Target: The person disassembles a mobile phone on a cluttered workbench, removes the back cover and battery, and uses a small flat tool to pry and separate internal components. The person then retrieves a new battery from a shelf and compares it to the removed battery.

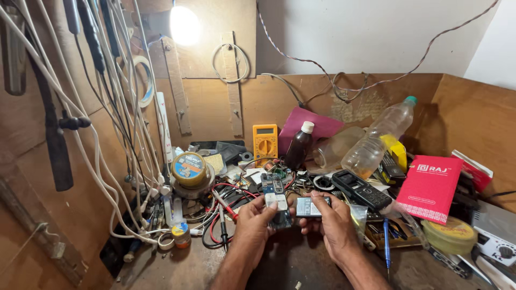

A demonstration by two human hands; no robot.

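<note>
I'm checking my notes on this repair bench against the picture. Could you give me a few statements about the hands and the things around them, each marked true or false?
1. The left hand holds a small phone part by its edge. True.
2. The right hand is empty. False: its fingers grip a small grey rectangular phone piece.
3. The yellow multimeter leans against the back wall. True.
4. The clear plastic bottle stands upright. False: it lies tilted against the clutter.
5. The dark brown bottle has a white cap. True.
6. The red booklet lies to the left of the hands. False: it is on the right.
</note>
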